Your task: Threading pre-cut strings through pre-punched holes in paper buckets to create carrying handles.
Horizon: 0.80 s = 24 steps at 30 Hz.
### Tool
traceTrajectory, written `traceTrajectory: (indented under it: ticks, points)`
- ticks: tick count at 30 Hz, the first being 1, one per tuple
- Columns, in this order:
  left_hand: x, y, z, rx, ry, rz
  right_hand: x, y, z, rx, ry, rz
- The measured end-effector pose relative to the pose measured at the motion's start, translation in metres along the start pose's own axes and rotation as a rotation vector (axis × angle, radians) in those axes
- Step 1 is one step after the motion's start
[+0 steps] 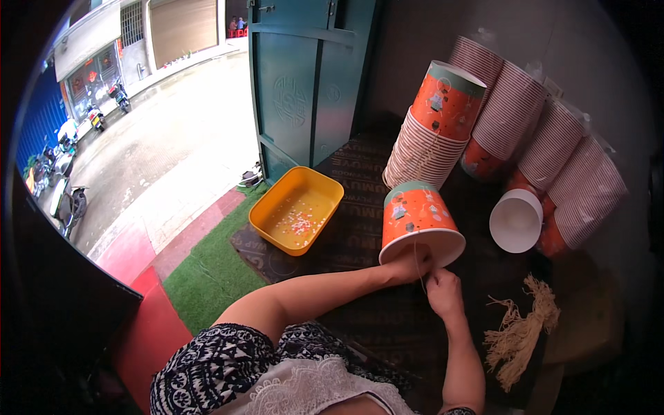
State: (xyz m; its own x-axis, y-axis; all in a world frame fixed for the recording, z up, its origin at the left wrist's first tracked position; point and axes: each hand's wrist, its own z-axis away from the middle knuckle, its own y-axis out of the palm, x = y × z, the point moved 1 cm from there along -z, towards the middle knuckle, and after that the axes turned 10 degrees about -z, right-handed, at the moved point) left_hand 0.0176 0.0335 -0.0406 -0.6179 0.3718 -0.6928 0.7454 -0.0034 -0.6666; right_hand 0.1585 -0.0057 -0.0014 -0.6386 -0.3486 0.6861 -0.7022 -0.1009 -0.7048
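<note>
Lace top (308,387) nearest, 6 o'clock. Bucket (418,211) at 3 o'clock, tilted, mouth toward wearer. Right hand (445,290) closed, apparently pinching string (417,257) just below the rim; left hand (407,268) at the mouth, grip can't tell. Done well, I'd judge: brace bucket from inside, string taut, pull gently so the rim doesn't crease. Spare strings (529,328) at 4–5 o'clock from bucket, stack (425,149) at 12. Hidden: left fingertips, bucket's inside, any knot. String ends too fine to trace.

bucket (420,213): orange, green band, printed figures | tray (312,192): yellow | string bundle (520,335): cream
</note>
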Motion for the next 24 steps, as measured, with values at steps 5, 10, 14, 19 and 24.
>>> traceTrajectory:
  ticks: [5,10,14,19,24]
  points:
    - [-0.005,0.002,0.001,0.196,-0.153,0.161,-0.018,-0.003,-0.008,-0.166,0.006,-0.179]
    - [0.005,0.01,-0.002,0.111,0.035,0.105,-0.019,0.0,-0.009,-0.195,-0.023,-0.257]
    - [-0.003,0.004,0.001,-0.011,0.158,0.043,-0.01,-0.005,-0.007,-0.196,0.029,-0.243]
    - [-0.005,0.003,-0.002,0.106,0.102,0.004,0.002,-0.005,-0.003,-0.277,-0.05,-0.233]
    - [0.006,0.014,-0.006,0.102,0.005,0.025,0.013,-0.005,0.002,-0.245,-0.152,-0.26]
